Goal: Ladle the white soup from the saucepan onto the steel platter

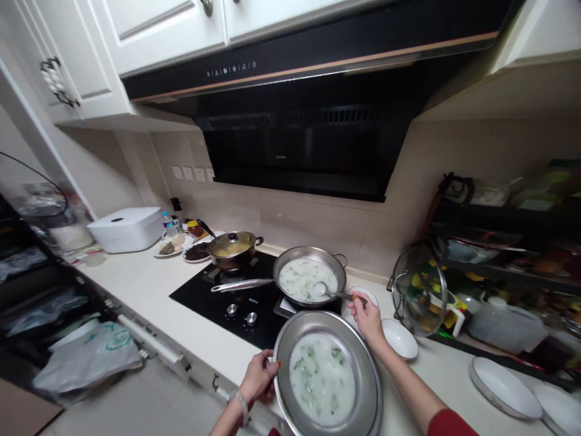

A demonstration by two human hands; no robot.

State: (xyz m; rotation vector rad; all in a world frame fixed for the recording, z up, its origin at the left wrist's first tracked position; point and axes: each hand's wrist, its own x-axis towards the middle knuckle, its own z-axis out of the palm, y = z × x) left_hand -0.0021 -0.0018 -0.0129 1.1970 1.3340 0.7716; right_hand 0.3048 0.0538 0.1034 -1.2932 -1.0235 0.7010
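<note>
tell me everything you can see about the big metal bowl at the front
The bowl is wide, round and shallow, shiny like steel. It is about level at the counter's front edge, just before the pan. A pool of milky white soup with green bits covers its bottom; the walls are bare. The left hand grips its left rim, fingers on the edge.

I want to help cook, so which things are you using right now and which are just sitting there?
In use: left hand on the steel basin of white soup; right hand holding the ladle in the pan.
Just lying about: lidded pot, glass lid, white bowl, white box.
</note>
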